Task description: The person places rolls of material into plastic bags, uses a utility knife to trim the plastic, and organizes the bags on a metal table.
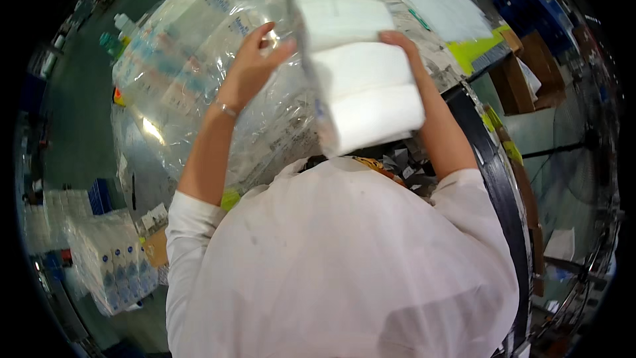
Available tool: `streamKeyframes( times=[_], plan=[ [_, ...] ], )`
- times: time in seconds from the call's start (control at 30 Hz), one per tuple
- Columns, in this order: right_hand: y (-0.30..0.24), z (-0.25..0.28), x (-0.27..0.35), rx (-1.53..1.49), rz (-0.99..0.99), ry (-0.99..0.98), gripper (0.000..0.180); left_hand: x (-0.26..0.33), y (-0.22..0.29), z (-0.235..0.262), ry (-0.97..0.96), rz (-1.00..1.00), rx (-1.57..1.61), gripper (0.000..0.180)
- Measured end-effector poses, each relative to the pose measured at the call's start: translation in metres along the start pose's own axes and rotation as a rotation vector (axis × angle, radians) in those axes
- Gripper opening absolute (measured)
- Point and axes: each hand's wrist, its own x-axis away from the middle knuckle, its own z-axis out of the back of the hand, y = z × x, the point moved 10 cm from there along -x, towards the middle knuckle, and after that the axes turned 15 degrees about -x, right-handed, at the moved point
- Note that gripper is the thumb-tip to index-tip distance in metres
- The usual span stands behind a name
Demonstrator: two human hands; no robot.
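A long row of white tissue packs [374, 93] stands tilted in front of me, slightly blurred, with bluish print along its left side. My right hand [403, 48] grips its right edge, the fingers partly hidden by the packs. Just left of the row is my left hand [255, 66], raised with thumb and fingers apart and nothing in it. Beneath and beyond that hand spreads a large clear plastic bag [159, 136], with printed tissue packs [209, 6] inside.
More clear plastic film [440, 10] lies at the far right of the table, near a green pen [419, 20]. An open cardboard box [513, 83] and a blue crate [530, 3] stand to the right. Wrapped packs [116, 262] are stacked at the lower left.
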Motion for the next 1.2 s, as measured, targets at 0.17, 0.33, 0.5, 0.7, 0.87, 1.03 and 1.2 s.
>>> streamKeyframes(
  times=[0.17, 0.33, 0.5, 0.7, 0.87, 1.03, 1.2],
  plan=[
    [-0.023, 0.055, 0.046, -0.086, 0.057, 0.043, 0.069, 0.11, -0.035, 0.03, 0.093, -0.109, -0.91, 0.091],
    [-0.02, 0.091, 0.071, -0.124, 0.063, 0.049, 0.071, 0.175, -0.075, 0.022, -0.066, 0.048, -1.084, 0.094],
    [0.028, 0.093, 0.042, -0.152, -0.076, 0.027, 0.072, 0.198, -0.115, 0.006, 0.017, 0.028, -1.266, 0.074],
    [0.034, 0.061, 0.014, -0.094, -0.224, -0.097, 0.074, 0.186, -0.192, 0.071, 0.49, 0.63, -0.54, 0.011],
    [0.049, 0.018, 0.0, -0.013, -0.464, -0.286, 0.076, 0.159, -0.21, 0.087, 0.725, 0.628, 0.322, 0.022],
    [0.086, -0.023, 0.001, 0.065, -0.743, -0.522, 0.078, 0.126, -0.172, 0.11, 0.708, 0.699, 0.346, 0.025],
    [0.117, -0.022, 0.002, 0.032, -0.871, -0.527, 0.08, 0.138, -0.104, 0.12, 0.667, 0.469, -0.217, 0.026]
  ],
)
